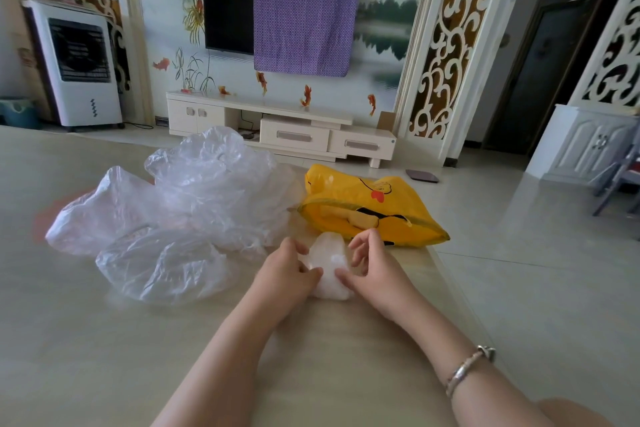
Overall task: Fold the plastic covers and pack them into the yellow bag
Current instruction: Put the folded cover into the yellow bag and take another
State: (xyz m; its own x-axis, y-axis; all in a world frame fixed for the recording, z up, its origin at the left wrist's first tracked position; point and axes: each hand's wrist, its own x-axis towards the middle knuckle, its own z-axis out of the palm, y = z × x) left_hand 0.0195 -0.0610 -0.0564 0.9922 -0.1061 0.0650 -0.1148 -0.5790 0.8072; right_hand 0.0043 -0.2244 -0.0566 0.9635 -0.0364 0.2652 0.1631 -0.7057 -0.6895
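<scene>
A small folded wad of clear plastic cover (328,258) lies on the table between my two hands. My left hand (287,272) grips its left side with curled fingers. My right hand (370,265) pinches its right side, thumb at the lower edge. Just beyond them lies the yellow bag (367,210), its mouth open toward me, with something pale yellow inside. A heap of loose, crumpled clear plastic covers (180,215) spreads over the table to the left.
The beige table (104,340) ends in an edge on the right near the bag. Beyond it are a tiled floor, a white TV cabinet (284,128), a wall TV half draped in purple cloth, and an air cooler (78,62) at the far left.
</scene>
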